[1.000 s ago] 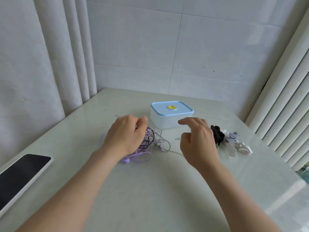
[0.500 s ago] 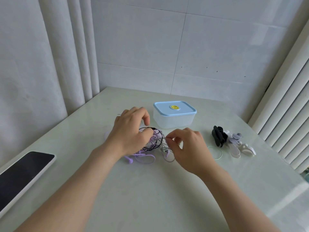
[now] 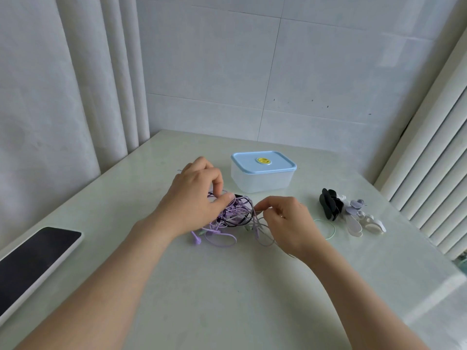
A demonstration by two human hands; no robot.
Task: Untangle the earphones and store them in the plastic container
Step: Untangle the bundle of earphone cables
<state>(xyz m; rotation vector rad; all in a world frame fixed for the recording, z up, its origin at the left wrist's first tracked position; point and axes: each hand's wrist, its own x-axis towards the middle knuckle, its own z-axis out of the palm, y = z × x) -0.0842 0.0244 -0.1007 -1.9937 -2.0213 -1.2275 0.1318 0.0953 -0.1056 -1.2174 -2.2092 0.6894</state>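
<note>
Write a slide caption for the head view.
Left hand grips tangled earphones while right hand pinches them, near the closed plastic container.

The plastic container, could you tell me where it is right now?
In the head view the plastic container stands closed on the table, just beyond the tangled earphones and the left hand, with the small black and white items to its right.

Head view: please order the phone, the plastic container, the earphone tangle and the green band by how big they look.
1. Phone, but it is nearest the camera and cut by the frame edge, so its rank is unsure.
2. Plastic container.
3. Earphone tangle, partly hidden; close to the container in size.
4. Green band.
</note>
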